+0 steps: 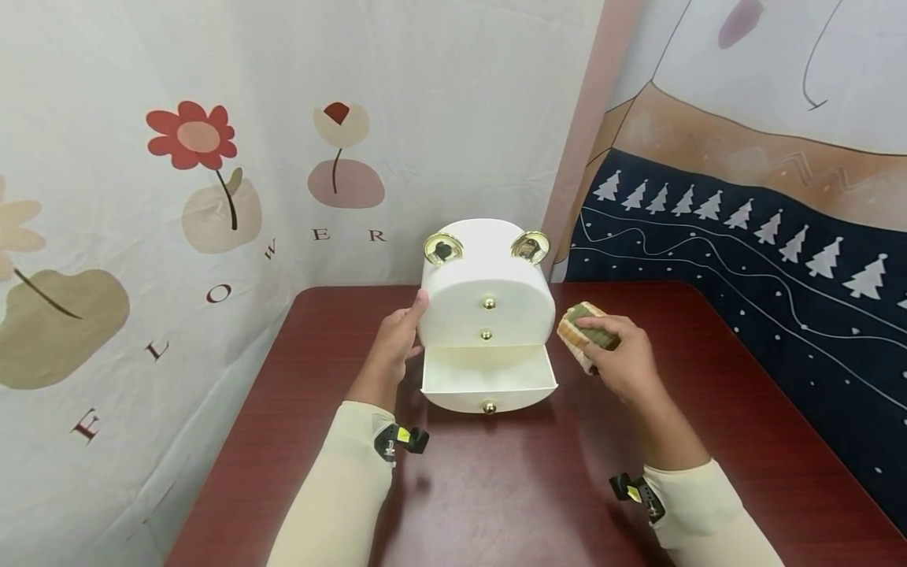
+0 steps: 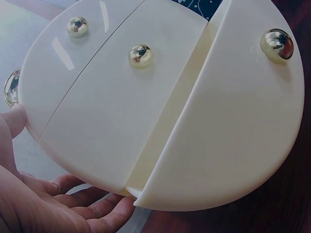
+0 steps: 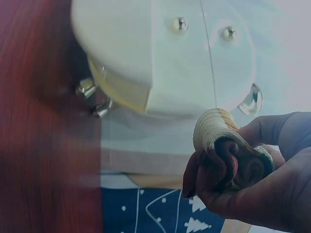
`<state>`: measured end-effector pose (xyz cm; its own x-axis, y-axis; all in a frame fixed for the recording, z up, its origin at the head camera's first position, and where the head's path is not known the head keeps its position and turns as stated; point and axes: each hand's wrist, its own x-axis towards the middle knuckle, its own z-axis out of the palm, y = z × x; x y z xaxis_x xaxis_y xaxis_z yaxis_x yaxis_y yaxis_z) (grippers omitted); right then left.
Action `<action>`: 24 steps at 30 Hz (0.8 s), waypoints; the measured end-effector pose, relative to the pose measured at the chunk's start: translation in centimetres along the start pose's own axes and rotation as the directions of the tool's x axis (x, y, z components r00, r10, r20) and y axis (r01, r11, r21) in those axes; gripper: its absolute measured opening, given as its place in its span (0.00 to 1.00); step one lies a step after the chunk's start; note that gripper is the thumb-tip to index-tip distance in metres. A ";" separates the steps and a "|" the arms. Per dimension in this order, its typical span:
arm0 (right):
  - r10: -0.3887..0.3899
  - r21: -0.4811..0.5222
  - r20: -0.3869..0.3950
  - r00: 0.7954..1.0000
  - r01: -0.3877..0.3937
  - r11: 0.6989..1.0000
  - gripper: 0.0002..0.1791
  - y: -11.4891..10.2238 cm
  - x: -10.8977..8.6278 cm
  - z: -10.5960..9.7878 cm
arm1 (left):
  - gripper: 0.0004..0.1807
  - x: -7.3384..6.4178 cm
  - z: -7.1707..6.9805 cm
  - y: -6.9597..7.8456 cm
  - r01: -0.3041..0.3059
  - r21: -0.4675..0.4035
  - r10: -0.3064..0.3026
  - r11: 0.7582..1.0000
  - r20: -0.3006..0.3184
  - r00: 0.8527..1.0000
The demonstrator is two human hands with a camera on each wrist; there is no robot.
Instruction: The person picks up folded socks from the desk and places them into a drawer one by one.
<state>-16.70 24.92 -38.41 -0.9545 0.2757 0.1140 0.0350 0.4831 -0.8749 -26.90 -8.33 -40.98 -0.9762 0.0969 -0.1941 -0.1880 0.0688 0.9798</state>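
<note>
A small white drawer box (image 1: 489,268) stands at the table's far side, with two round gold-rimmed eyes on top and gold knobs down its front. Its bottom drawer (image 1: 489,378) is pulled out, and no contents show in it. My left hand (image 1: 393,342) rests against the box's left side, thumb up along the edge and fingers extended lower down by the drawer. To the right of the box, my right hand (image 1: 627,358) pinches a folded sock (image 3: 211,127) of ribbed striped knit, green, yellow and cream, held above the table. Its inner folds look dark reddish.
The dark red wooden table (image 1: 496,504) runs under both arms. Behind it hangs a pale curtain (image 1: 439,94) with flowers and letters. A navy cloth (image 1: 744,260) with white trees hangs at the right.
</note>
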 end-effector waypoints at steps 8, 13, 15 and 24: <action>-0.030 0.006 0.068 0.997 0.030 1.000 0.22 -1.0 -1.4 1.5 | 0.46 -0.1 -0.1 0.1 -0.004 -0.015 0.004 1.000 0.015 1.000; -0.092 0.044 0.084 0.992 0.088 0.995 0.22 -1.0 -2.1 3.1 | 0.46 -0.1 -0.1 0.1 0.003 -0.009 -0.003 1.000 0.013 1.000; -0.104 0.050 0.084 0.991 0.100 0.994 0.22 -0.9 -2.2 3.8 | 0.46 -0.1 -0.1 0.1 0.004 -0.009 -0.004 1.000 0.012 1.000; -0.132 0.066 0.042 0.990 0.129 0.989 0.22 -0.8 -2.9 6.4 | 0.46 -0.2 -0.1 0.1 0.006 -0.014 -0.006 1.000 0.007 1.000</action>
<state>-15.86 18.44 -41.03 -0.9624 0.1741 0.2084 -0.1080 0.4588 -0.8819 -26.78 -8.41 -40.88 -0.9743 0.1034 -0.2003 -0.1954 0.0554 0.9792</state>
